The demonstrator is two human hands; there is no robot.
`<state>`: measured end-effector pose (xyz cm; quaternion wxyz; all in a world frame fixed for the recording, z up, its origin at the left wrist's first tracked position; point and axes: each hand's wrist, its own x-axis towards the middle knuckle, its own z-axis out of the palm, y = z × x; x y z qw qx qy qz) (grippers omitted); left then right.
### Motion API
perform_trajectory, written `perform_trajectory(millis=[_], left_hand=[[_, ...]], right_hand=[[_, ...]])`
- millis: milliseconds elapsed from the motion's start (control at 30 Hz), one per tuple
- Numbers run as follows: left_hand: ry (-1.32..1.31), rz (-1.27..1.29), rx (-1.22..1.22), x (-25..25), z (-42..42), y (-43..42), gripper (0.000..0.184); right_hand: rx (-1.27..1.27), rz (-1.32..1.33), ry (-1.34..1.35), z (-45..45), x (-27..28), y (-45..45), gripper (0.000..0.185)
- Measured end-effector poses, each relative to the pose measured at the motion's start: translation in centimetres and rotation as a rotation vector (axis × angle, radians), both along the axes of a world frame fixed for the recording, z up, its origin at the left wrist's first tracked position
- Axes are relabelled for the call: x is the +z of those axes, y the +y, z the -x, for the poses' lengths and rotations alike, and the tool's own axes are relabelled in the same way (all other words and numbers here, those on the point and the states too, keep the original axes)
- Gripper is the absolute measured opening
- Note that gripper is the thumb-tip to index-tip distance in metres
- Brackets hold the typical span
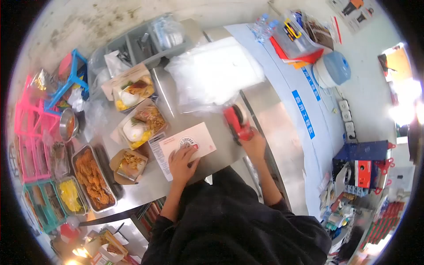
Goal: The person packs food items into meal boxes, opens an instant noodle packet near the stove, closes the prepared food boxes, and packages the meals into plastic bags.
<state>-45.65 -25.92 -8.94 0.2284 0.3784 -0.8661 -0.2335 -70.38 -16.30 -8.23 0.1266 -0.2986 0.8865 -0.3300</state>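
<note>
My left hand (182, 165) lies flat on a pale pink takeaway box (204, 138) with a round printed logo, its fingers spread. Under the box's left side a printed paper slip (158, 152) sticks out. To the right of the box, my right hand (253, 145) grips a red tape dispenser (234, 118) just above the metal counter, slightly blurred. Two open boxes of rice with toppings, a farther one (132, 94) and a nearer one (140, 126), stand to the left. A smaller open brown box (128, 166) of food sits nearer me.
A tray of fried chicken (92, 179) and a container of yellow shreds (70, 194) stand at left, near a metal bowl (69, 125). White plastic bags (216, 73) lie at the back, beside a grey divided bin (143, 46). A blue water jug (336, 67) is at right.
</note>
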Motion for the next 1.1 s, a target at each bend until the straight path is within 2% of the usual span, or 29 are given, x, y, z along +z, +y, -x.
perform_trajectory(millis=[33,133,233,267,367,400,500,533,600,633,667,767,833,967,1000,1033,1100], left_hand=[[-0.025,-0.009,0.01,0.0,0.1,0.1,0.038],[-0.023,0.028,0.042,-0.4,0.5,0.4,0.04],[-0.017,0.017,0.042,-0.5,0.7,0.3,0.04],[-0.028,0.028,0.032,-0.6,0.6,0.3,0.04],[0.005,-0.005,0.031,-0.9,0.3,0.4,0.035],[0.035,0.015,0.015,-1.0,0.2,0.4,0.033],[0.121,0.048,-0.016,-1.5,0.0,0.2,0.028],[0.14,0.04,-0.02,-1.8,-0.2,0.2,0.026],[0.176,0.012,-0.022,-2.2,-0.4,0.1,0.024],[0.189,-0.011,-0.026,-2.0,-0.5,0.1,0.023],[0.208,-0.029,-0.026,-2.0,-0.5,0.1,0.022],[0.143,0.118,-0.07,-3.2,-0.9,0.0,0.027],[0.149,0.087,-0.06,-1.9,-0.5,0.1,0.031],[-0.048,0.216,-0.22,-3.1,-1.5,-0.4,0.04],[-0.181,0.047,-0.318,-6.8,-2.2,-0.9,0.039],[-0.307,-0.126,-0.411,-12.6,-3.1,-1.5,0.039],[-0.34,-0.073,-0.407,-13.3,-3.5,-1.5,0.04]], right_hand=[[-0.035,0.002,0.087,-0.4,-0.5,-0.3,0.041],[0.022,0.09,0.105,-0.2,0.5,0.0,0.043],[0.08,0.124,-0.109,1.4,-3.4,1.1,0.046],[0.05,0.224,-0.126,1.1,-4.9,0.9,0.032],[-0.232,0.542,-1.018,1.6,-4.1,1.6,0.018],[-0.174,0.749,-1.15,1.4,-3.8,2.1,0.016],[-0.063,0.676,-0.951,0.5,-4.7,4.6,0.014],[-0.05,0.549,-0.691,0.5,-5.8,4.9,0.015],[-0.061,0.533,-0.513,1.0,-7.6,4.5,0.015],[-0.071,0.526,-0.427,0.5,-8.2,4.6,0.016],[-0.243,0.494,-0.494,-0.2,-8.7,4.8,0.013],[-0.017,0.404,-0.115,-7.5,-5.1,3.9,0.009],[0.276,0.458,-0.146,-11.6,-5.2,2.5,0.022],[0.025,0.37,-0.625,-14.7,-3.2,-1.6,0.058],[-0.033,0.367,-0.715,-14.7,-3.2,-2.0,0.065],[-0.09,0.36,-0.803,-14.5,-3.2,-2.3,0.072],[0.034,0.319,-0.577,-13.8,-5.5,-2.0,0.074]])
